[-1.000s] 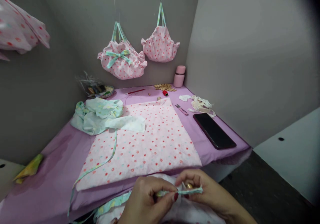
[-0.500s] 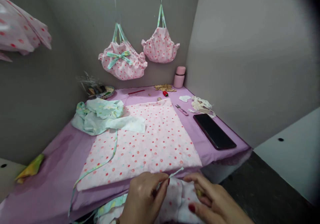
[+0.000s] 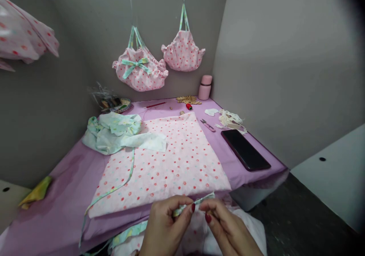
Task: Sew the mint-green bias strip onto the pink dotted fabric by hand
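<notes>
Low in the view, my left hand (image 3: 172, 221) pinches a narrow pale green fabric strap (image 3: 205, 198) between thumb and forefinger. The strap's free end sticks out to the upper right, past the fingertips. Close beside it, my right hand (image 3: 224, 225) has its thumb and forefinger drawn together; what they hold, if anything, is too small to make out. Beneath both hands lies white-pink dotted cloth (image 3: 251, 225) with a green ruffled edge (image 3: 129, 233). A folded pink dotted fabric (image 3: 171, 168) rests on the table in front of my hands.
On the purple-covered table (image 3: 65, 187) are crumpled green cloth (image 3: 114, 130), a black phone (image 3: 245, 149), thread snips (image 3: 208, 125), lace (image 3: 230, 119), a red thread spool (image 3: 188, 106) and a pink flask (image 3: 205, 87). Two dotted sewn pieces (image 3: 139, 69) hang at the back wall.
My right hand has moved left toward the strap, and its thumb and forefinger have closed together. My left hand still pinches the strap. More of the cloth below shows at the right.
</notes>
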The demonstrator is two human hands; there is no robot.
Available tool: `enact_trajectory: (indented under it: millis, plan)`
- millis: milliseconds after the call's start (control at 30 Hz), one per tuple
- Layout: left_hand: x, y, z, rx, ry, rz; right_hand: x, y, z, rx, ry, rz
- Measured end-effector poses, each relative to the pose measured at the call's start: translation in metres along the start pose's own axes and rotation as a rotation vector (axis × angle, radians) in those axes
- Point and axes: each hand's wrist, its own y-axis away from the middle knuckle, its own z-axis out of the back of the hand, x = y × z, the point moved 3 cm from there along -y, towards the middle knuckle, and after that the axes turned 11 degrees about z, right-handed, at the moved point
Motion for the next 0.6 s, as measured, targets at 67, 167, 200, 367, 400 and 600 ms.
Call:
enact_trajectory:
  millis: [67,167,200,367,400,600]
  plan:
    - [0.0018,-0.0002,-0.0006,0.013,0.017,0.033,-0.0002,-0.0008,-0.0016,0.021,0.024,0.005]
    - [0.0047,0.0002,-0.0023,0.029,0.064,0.078,-0.0012,-0.0012,0.0013,0.014,0.093,0.023]
    - [0.0055,0.0004,-0.0031,0.037,0.087,0.087,-0.0015,-0.0013,0.0023,0.003,0.126,0.039]
    - [0.007,-0.0005,-0.0066,0.068,0.16,0.116,-0.004,-0.0016,0.0,0.003,0.247,0.067]
    - [0.0072,-0.001,-0.007,0.071,0.165,0.126,-0.0042,-0.0019,-0.0011,0.004,0.25,0.061]
    - [0.0082,-0.0022,-0.0072,0.086,0.218,0.138,-0.0008,-0.0026,-0.0007,0.003,0.165,0.156]
